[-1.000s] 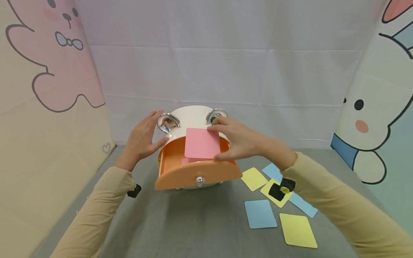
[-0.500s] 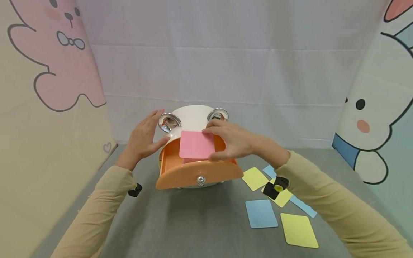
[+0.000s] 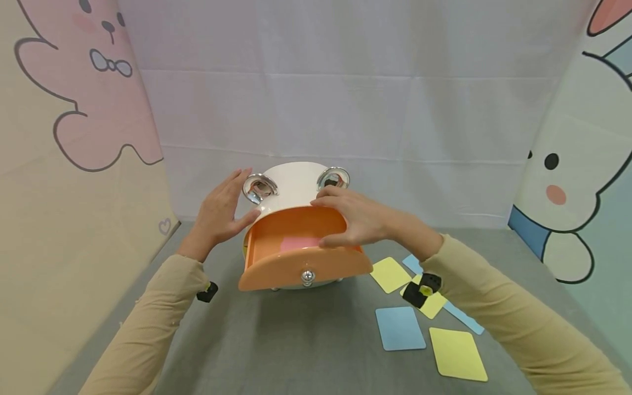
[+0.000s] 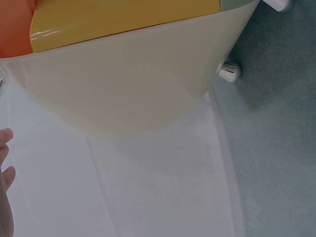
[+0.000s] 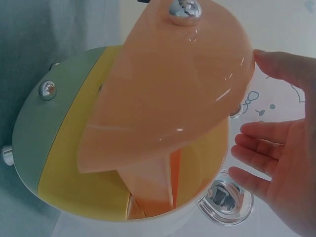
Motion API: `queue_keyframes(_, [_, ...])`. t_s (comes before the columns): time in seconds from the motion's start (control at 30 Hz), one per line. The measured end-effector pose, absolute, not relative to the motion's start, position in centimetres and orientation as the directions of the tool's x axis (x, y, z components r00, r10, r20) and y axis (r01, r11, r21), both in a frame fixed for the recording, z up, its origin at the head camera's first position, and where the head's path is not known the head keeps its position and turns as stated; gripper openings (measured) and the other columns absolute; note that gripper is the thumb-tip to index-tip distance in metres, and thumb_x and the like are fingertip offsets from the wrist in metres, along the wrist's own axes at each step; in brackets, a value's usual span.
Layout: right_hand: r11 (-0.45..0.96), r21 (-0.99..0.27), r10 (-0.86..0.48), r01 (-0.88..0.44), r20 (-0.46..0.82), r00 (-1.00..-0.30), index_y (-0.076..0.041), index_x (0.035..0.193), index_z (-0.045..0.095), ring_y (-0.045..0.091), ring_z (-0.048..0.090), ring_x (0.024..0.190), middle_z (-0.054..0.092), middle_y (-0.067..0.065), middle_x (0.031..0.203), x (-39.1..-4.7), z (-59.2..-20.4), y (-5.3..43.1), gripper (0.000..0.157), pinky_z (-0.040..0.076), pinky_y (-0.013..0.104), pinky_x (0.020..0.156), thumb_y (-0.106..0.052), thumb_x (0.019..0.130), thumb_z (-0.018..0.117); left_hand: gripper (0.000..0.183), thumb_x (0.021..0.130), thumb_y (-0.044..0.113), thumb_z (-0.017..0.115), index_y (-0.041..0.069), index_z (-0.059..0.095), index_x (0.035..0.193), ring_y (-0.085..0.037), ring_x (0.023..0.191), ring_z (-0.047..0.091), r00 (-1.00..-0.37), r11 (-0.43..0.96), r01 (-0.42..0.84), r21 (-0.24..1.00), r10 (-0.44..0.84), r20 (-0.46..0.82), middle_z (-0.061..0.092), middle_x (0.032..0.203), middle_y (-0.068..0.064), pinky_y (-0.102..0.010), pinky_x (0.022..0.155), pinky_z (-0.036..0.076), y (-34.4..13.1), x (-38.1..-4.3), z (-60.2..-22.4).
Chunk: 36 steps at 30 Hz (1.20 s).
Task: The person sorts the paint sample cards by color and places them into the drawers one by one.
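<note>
A rounded white cabinet [image 3: 296, 181] with two chrome ring ornaments stands at the middle of the head view. Its top orange drawer [image 3: 274, 276] is pulled out, and pink card [image 3: 298, 243] shows low inside, partly hidden by the drawer front. My right hand [image 3: 365, 218] is over the drawer's right side with nothing in its grasp. In the right wrist view, its thumb tip is right at the drawer front's edge and the other fingers reach out loosely. My left hand [image 3: 217, 211] is spread beside the cabinet's left side, thumb at the white shell, fingertips near the left ring [image 3: 259, 189].
Several blue and yellow cards lie on the grey table right of the cabinet, including a blue card [image 3: 400, 328] and a yellow card [image 3: 457, 354]. Below the orange drawer are yellow [image 5: 79, 163] and green [image 5: 54, 113] sections. Cloth screens [image 3: 345, 109] stand behind and at both sides.
The pink card in my right hand moved slightly left over the drawer, then was let go and dropped inside. My right hand shifted a little left; my left hand stayed in place.
</note>
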State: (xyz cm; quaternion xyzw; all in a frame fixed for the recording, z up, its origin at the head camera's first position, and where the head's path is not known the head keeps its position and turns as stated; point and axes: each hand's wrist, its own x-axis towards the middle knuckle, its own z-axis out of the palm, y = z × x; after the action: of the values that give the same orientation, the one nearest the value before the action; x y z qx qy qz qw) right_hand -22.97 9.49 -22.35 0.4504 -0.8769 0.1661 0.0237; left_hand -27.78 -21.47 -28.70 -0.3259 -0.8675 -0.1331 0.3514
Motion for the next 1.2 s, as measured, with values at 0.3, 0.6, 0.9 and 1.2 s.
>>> queue_keyframes(0.3, [0.519, -0.300, -0.765, -0.800, 0.255, -0.592, -0.005, 0.130, 0.046, 0.021, 0.041, 0.118, 0.043, 0.006, 0.129, -22.5, -22.2, 10.5, 0.068, 0.035, 0.044, 0.098, -0.043, 0.076, 0.065, 0.085, 0.085, 0.067, 0.029, 0.005, 0.025, 0.142, -0.030, 0.131, 0.031, -0.541, 0.755, 0.656, -0.001, 0.471, 0.697, 0.038, 0.140, -0.016, -0.046, 0.105, 0.028, -21.6, -27.9, -28.8])
queue_keyframes(0.6, [0.482, -0.301, -0.571, -0.823, 0.605, -0.556, -0.004, 0.110, 0.058, 0.016, 0.050, 0.088, 0.058, 0.004, 0.101, -19.4, -23.0, 12.1, 0.046, 0.047, 0.030, 0.071, -0.025, 0.073, 0.075, 0.084, 0.085, 0.066, 0.031, 0.005, 0.026, 0.142, -0.031, 0.130, 0.032, -0.538, 0.749, 0.663, 0.004, 0.473, 0.697, 0.038, 0.139, -0.017, -0.047, 0.104, 0.029, -21.5, -27.9, -28.7])
queue_keyframes(0.9, [0.391, -0.312, -0.297, -0.866, 0.848, -0.440, -0.005, 0.087, 0.061, 0.009, 0.050, 0.062, 0.059, -0.001, 0.074, -15.3, -28.4, 10.7, 0.029, 0.043, 0.018, 0.052, -0.034, 0.083, 0.063, 0.084, 0.085, 0.066, 0.031, 0.004, 0.027, 0.142, -0.031, 0.130, 0.032, -0.525, 0.743, 0.669, -0.001, 0.473, 0.708, 0.039, 0.139, -0.017, -0.046, 0.105, 0.028, -21.6, -28.1, -28.7])
queue_keyframes(1.2, [0.349, -0.380, -0.185, -0.857, 0.868, -0.460, -0.006, 0.086, 0.061, 0.009, 0.052, 0.056, 0.062, 0.002, 0.073, -14.5, -32.8, 8.0, 0.020, 0.043, 0.014, 0.049, -0.022, 0.078, 0.070, 0.084, 0.085, 0.066, 0.031, 0.005, 0.026, 0.142, -0.031, 0.130, 0.031, -0.534, 0.749, 0.663, 0.001, 0.472, 0.701, 0.038, 0.140, -0.016, -0.047, 0.104, 0.028, -21.6, -28.1, -28.7])
